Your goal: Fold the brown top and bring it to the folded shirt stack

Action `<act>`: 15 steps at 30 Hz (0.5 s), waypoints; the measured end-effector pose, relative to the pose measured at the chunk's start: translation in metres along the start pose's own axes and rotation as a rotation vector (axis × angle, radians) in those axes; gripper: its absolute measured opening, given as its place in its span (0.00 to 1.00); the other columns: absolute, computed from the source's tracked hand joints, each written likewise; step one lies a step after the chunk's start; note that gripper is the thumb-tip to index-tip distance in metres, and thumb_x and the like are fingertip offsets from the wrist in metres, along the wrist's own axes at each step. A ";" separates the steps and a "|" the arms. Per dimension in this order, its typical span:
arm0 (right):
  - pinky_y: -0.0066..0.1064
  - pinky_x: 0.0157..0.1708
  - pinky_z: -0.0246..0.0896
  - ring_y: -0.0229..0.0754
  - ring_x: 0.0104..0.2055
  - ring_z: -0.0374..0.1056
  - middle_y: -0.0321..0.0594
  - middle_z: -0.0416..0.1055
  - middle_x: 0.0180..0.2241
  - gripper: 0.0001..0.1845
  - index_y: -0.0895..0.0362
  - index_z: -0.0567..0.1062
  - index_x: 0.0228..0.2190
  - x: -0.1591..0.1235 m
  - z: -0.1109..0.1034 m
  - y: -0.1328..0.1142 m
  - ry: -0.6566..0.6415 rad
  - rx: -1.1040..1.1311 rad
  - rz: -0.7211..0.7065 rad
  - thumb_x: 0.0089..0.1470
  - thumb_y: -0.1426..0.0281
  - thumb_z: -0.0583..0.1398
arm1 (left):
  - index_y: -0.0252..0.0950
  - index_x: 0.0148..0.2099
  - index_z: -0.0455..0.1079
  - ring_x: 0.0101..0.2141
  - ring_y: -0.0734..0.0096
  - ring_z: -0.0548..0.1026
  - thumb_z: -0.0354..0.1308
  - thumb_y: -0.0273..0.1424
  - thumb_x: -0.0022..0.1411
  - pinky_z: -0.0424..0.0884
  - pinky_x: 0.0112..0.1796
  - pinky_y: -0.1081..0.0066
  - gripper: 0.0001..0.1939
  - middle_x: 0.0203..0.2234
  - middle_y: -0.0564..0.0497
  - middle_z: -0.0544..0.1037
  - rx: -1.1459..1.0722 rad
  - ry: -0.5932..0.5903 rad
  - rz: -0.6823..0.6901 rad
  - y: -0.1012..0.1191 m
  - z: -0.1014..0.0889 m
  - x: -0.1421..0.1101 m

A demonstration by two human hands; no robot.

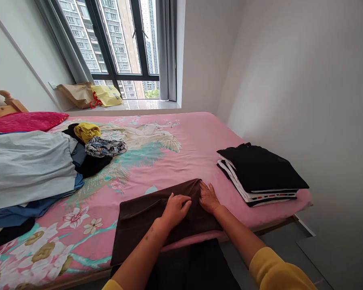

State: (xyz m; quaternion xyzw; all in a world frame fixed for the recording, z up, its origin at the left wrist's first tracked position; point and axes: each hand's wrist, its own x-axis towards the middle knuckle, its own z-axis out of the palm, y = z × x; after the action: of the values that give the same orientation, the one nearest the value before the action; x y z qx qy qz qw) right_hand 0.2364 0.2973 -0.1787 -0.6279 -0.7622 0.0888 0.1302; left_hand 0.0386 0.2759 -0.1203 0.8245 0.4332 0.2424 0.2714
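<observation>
A dark brown garment (139,219) lies partly folded on the near edge of the bed with a pink floral sheet (169,161). My left hand (174,209) rests on the brown cloth with its fingers curled, pinching a fold. My right hand (208,197) lies flat beside it on the garment's right end, fingers stretched out and pressing down. The two hands almost touch.
A stack of folded black and white clothes (260,173) sits at the bed's right corner. A heap of unfolded clothes (33,169) with a yellow piece (87,131) and a patterned piece (104,147) covers the left side. A red pillow (24,121) and bags (90,94) on the window sill lie beyond.
</observation>
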 end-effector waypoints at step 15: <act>0.33 0.45 0.59 0.43 0.42 0.67 0.43 0.74 0.37 0.21 0.56 0.76 0.35 0.007 -0.002 0.021 0.434 0.577 0.157 0.59 0.62 0.45 | 0.37 0.50 0.70 0.54 0.66 0.67 0.43 0.22 0.61 0.60 0.58 0.55 0.19 0.50 0.47 0.73 -0.020 0.258 0.095 -0.057 0.066 0.066</act>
State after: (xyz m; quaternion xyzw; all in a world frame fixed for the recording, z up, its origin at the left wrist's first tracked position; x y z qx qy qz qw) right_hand 0.2554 0.3082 -0.1824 -0.6262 -0.6099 0.1745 0.4533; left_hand 0.0810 0.3436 -0.1951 0.8034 0.4227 0.3630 0.2098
